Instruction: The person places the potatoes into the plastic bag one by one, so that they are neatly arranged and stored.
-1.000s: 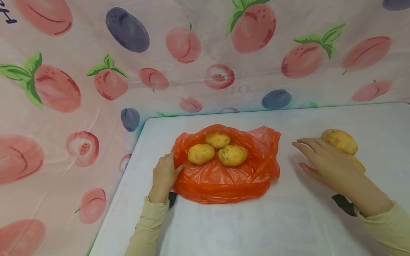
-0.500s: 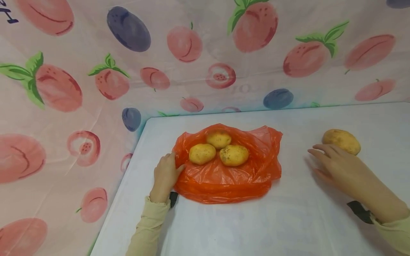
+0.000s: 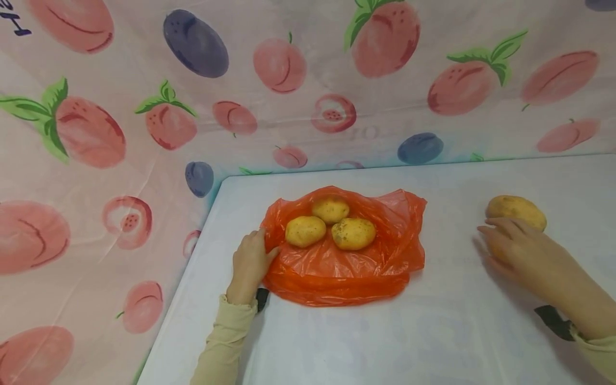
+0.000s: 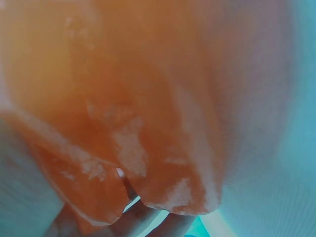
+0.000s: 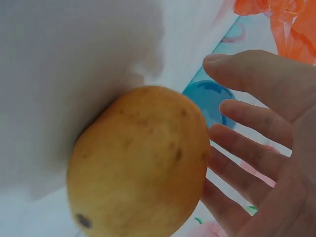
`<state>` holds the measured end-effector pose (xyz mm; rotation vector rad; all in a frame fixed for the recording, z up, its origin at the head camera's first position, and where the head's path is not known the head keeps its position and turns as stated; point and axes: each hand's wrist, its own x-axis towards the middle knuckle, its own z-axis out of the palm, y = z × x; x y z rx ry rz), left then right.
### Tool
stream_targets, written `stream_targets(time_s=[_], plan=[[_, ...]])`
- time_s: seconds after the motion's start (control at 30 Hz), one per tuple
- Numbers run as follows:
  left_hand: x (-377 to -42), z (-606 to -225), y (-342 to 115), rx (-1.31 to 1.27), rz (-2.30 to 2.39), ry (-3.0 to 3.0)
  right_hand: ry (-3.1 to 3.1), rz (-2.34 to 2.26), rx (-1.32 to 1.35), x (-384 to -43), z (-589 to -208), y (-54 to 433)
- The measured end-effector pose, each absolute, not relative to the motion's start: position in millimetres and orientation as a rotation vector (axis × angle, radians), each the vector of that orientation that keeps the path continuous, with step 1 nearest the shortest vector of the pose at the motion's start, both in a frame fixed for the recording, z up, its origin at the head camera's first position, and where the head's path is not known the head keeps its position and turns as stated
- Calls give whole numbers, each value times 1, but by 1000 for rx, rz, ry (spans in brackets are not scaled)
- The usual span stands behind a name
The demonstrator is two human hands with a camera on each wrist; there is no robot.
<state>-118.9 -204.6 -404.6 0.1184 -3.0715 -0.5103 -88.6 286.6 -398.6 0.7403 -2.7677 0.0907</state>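
Fruit-printed cloth [image 3: 380, 101] rises behind and to the left of a white table [image 3: 433, 331] in the head view. On it lies a red-orange plastic bag [image 3: 332, 291], three potatoes [image 3: 353, 234] grouped within its folds. My left hand [image 3: 250, 262] grips the bag's left edge, thumb over the plastic. My right hand [image 3: 534, 259], well apart from the bag, holds nothing, fingers loose; one potato [image 3: 520, 208] lies just beyond it, and another potato [image 3: 498, 248] shows partly under the fingers.

Left wrist view: blurred plastic fills most of the frame; some of my fingers show dark at the bottom, by its edge.

Right wrist view: a large potato [image 5: 140, 163] sits beside my spread fingers, thumb held apart. Fingertip contact: cannot tell. Part of the bag shows at upper right.
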Motion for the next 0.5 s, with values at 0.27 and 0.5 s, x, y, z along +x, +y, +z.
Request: stream_targets(time_s=[0.27, 0.5], plan=[[-119, -405, -205, 112, -511, -3067, -2704, 151, 747, -89, -402, 298], [-119, -404, -205, 116, -524, -3073, -2656, 157, 791, -91, -405, 305]])
